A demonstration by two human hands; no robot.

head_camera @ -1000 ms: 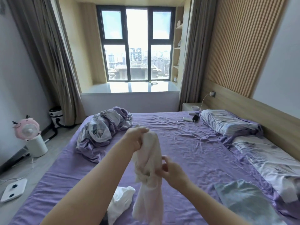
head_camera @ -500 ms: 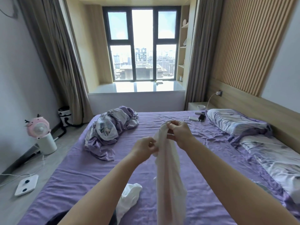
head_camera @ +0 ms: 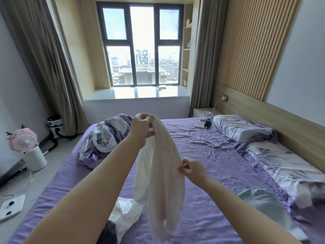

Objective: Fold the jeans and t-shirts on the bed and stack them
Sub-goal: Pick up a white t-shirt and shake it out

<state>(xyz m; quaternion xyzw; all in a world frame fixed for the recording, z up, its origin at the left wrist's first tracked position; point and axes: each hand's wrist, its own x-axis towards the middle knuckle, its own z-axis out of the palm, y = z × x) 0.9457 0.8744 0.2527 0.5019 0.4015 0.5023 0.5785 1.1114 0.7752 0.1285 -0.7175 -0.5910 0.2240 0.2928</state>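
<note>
A pale pink-white t-shirt [head_camera: 158, 187] hangs bunched in the air above the purple bed [head_camera: 211, 155]. My left hand [head_camera: 140, 127] grips its top edge, raised high. Lower and to the right, my right hand [head_camera: 190, 169] pinches the shirt's side edge. A second white garment [head_camera: 126, 213] lies crumpled on the sheet below the hanging shirt, with a dark piece of clothing [head_camera: 109, 233] beside it at the bottom edge. A light blue garment [head_camera: 263, 205] lies on the bed at the lower right.
A crumpled purple-and-white duvet [head_camera: 105, 140] sits at the bed's far left. Two pillows [head_camera: 241, 128] lie along the headboard on the right, with a phone and power bank [head_camera: 204, 125] near them. A pink fan [head_camera: 23, 140] and a scale [head_camera: 11, 206] are on the floor at left.
My right hand let go of the shirt's top, dropped down and to the right, and now pinches the side edge. My left hand rose to hold the top.
</note>
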